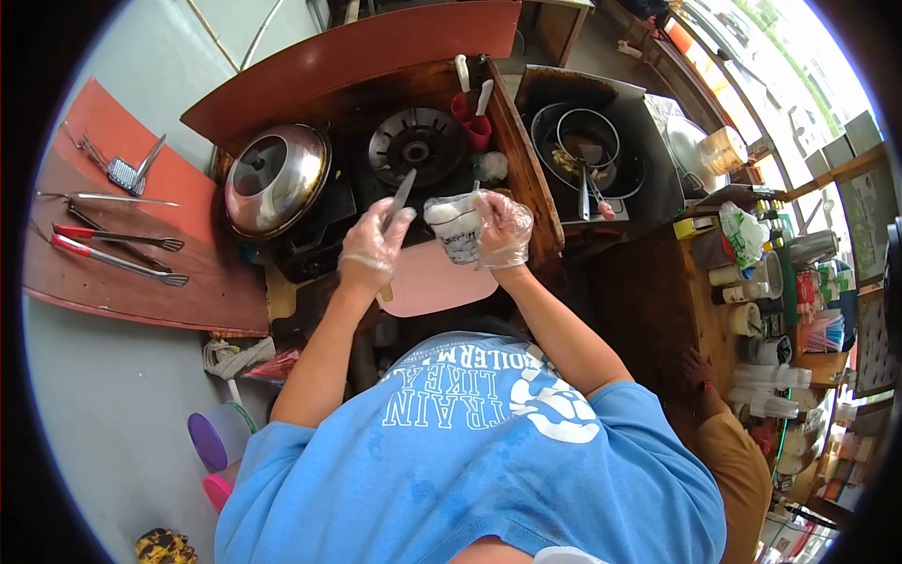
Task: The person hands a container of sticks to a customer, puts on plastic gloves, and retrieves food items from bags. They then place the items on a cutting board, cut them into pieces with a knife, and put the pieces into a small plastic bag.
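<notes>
My left hand (370, 250), in a clear plastic glove, is closed around a knife (403, 194), its blade pointing up and away from me. My right hand (505, 231), gloved the same way, grips a small plastic bag (455, 231) with white contents and dark print, close to the knife. Both hands are above a pink cutting board (440, 284) in front of my body. Just beyond them is a bare gas burner (417, 148).
A lidded wok (278, 179) stands at left, near tongs (117, 246) on a red board. Right of the burner, a wok (554, 169) holds a strainer (588, 132) and food. Red containers (474, 132) hold handled tools. A person's arm (728, 437) is at right, by shelves of bottles and cups.
</notes>
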The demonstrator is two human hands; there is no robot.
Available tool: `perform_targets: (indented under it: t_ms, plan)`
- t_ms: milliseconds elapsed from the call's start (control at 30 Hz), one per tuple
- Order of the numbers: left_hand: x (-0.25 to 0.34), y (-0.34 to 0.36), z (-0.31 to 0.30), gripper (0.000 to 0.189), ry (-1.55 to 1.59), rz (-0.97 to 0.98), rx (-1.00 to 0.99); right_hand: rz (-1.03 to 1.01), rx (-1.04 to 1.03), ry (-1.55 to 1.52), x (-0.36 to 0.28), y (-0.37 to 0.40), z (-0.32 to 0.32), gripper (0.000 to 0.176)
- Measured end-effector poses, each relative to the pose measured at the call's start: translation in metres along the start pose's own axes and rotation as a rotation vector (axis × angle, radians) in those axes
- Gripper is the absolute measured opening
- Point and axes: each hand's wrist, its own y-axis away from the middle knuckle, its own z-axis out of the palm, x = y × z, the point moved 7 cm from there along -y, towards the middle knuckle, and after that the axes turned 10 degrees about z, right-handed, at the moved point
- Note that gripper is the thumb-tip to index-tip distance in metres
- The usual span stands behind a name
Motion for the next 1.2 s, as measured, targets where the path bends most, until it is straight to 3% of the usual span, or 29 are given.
perform_targets:
  t_ms: [33,100,133,233,367,567,733,800,900,967,1033,1100,1133,1200]
  plan:
    - [-0.003,0.004,-0.007,0.031,0.002,0.003,0.003,-0.005,0.001,0.001,0.007,-0.003,0.001,0.009]
    - [0.003,0.015,-0.010,0.026,-0.063,-0.067,-0.234,-0.050,0.045,0.001,0.004,-0.003,-0.002,0.008]
    - [0.014,0.017,-0.006,0.023,-0.192,0.079,-0.313,-0.050,0.041,0.001,0.004,-0.003,-0.001,0.008]
    - [0.037,0.017,0.004,0.024,-0.290,0.209,-0.378,-0.118,0.001,0.138,-0.008,-0.001,0.008,0.006]
    - [0.043,0.008,-0.001,0.022,-0.284,0.309,-0.284,-0.271,-0.010,0.133,-0.011,0.000,0.014,0.005]
    - [0.040,0.001,-0.013,0.020,-0.305,0.334,-0.383,-0.393,-0.022,0.156,-0.022,0.004,0.019,0.010]
    - [0.011,-0.003,-0.022,0.020,-0.401,0.253,-0.370,-0.474,-0.009,0.201,-0.029,0.008,0.023,0.012]
    - [-0.016,0.001,-0.027,0.014,-0.472,0.128,-0.388,-0.480,0.041,0.221,-0.031,0.006,0.023,0.009]
    - [-0.061,0.029,-0.044,0.014,-0.492,0.132,-0.431,-0.344,0.086,0.204,-0.025,0.000,0.015,0.003]
    - [-0.110,0.071,-0.035,0.017,-0.502,0.030,-0.580,-0.286,0.113,0.230,-0.010,0.002,0.015,0.011]
    - [-0.177,0.134,-0.013,0.021,-0.471,0.045,-0.587,-0.247,0.108,0.489,0.018,0.011,0.022,0.019]
    - [-0.273,0.207,0.019,0.026,-0.466,0.148,-0.579,-0.157,0.095,0.506,0.039,0.023,0.028,0.022]
    - [-0.274,0.213,0.017,0.027,-0.423,-0.089,-0.619,-0.146,0.090,0.436,0.044,0.029,0.030,0.020]
    - [-0.298,0.233,0.024,0.027,-0.444,-0.089,-0.615,-0.089,0.083,0.327,0.050,0.042,0.032,0.016]
